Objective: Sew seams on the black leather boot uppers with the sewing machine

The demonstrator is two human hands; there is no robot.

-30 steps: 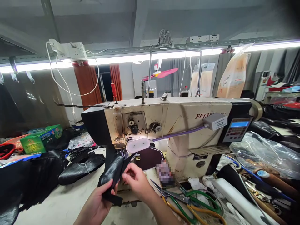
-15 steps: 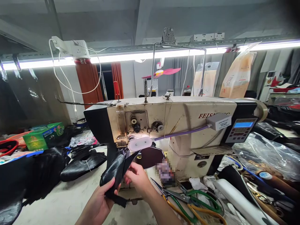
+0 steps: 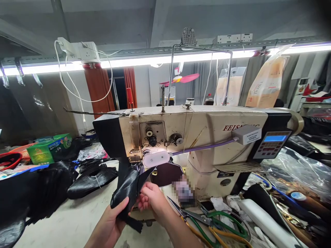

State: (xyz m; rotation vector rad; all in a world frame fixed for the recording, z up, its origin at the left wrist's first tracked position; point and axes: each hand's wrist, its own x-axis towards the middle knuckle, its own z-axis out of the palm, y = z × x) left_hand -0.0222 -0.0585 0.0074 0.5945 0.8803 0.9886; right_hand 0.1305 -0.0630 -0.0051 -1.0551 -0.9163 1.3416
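A cream industrial sewing machine (image 3: 196, 137) stands in front of me. Below its needle end hangs a glossy black leather piece (image 3: 126, 191). My left hand (image 3: 111, 225) grips the lower part of that piece from underneath, thumb on top. My right hand (image 3: 152, 198) pinches its right edge just below the small white lamp (image 3: 156, 159). The needle itself is hidden behind the leather and the lamp.
Green-handled scissors (image 3: 207, 220) lie right of my right arm. Black leather pieces (image 3: 90, 177) are heaped on the table at left, with a green box (image 3: 49, 148) behind. Clear plastic bags and rolls (image 3: 292, 179) crowd the right side. A control panel (image 3: 271, 144) sits on the machine.
The view has drifted slightly; both hands keep hold of the black piece and have shifted a little right and down with it. Nothing was let go.
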